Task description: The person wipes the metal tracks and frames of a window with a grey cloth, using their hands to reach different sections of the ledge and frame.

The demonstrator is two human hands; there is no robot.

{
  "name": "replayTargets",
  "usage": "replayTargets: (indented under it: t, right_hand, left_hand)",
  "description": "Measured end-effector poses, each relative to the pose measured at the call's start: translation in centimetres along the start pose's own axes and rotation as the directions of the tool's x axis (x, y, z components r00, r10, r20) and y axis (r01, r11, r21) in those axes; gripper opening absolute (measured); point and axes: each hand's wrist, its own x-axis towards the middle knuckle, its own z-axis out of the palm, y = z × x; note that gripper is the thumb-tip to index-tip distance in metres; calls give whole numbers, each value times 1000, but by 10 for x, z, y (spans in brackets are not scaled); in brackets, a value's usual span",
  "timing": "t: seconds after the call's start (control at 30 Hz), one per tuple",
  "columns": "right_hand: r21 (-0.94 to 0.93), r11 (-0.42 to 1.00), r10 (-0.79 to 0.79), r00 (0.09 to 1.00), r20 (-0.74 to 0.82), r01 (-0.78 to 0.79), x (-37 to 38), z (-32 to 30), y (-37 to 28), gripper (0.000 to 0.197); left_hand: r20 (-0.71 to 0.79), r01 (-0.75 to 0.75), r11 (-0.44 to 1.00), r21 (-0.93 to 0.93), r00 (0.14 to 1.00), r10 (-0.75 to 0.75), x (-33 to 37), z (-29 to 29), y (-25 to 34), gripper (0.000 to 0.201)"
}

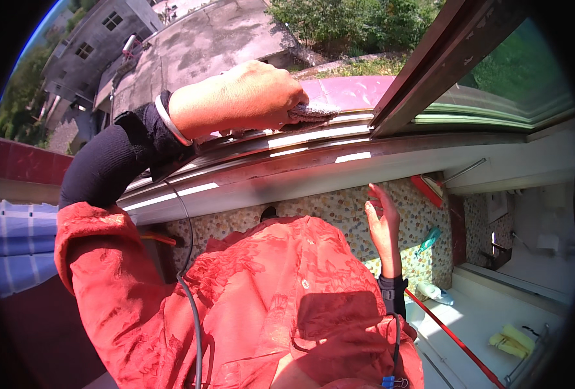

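And the left hand (245, 97) is out over the window track (313, 139), knuckles up, fingers clamped on a grey cloth (314, 114), rough and bunched, its crumpled end poking out past the fist. The cloth sits right at the track, a run of slim, straight metal rails catching hard bars of light, with the smooth pink ledge (355, 91) just beyond. To the right rises the dark window frame (456, 58), straight-edged and slanting, near the cloth but apart from it.

A smooth, pale bangle (172, 121) rings the wrist against a ribbed black cuff (128, 139); the wrinkled red jacket (255, 279) fills the foreground, a thin, rounded cable (187, 279) snaking over it. Down comes the right hand (383, 223), nothing in it, thumb and fingers apart and loosely bent, above a floor (326, 201) of rounded, pebble-like patterning. Beside it, a crumpled green thing (429, 240).
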Motion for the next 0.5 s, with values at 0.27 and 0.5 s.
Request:
replayTargets:
  t: [0.27, 0.5]
  right_hand:
    - [-25, 980, 194, 974, -120, -198, -33, 20, -19, 44]
    - [-108, 975, 171, 967, -189, -193, -41, 44, -40, 44]
  left_hand:
    - [102, -215, 975, 59, 973, 209, 52, 30, -13, 17]
    - [371, -151, 985, -79, 913, 170, 111, 29, 2, 29]
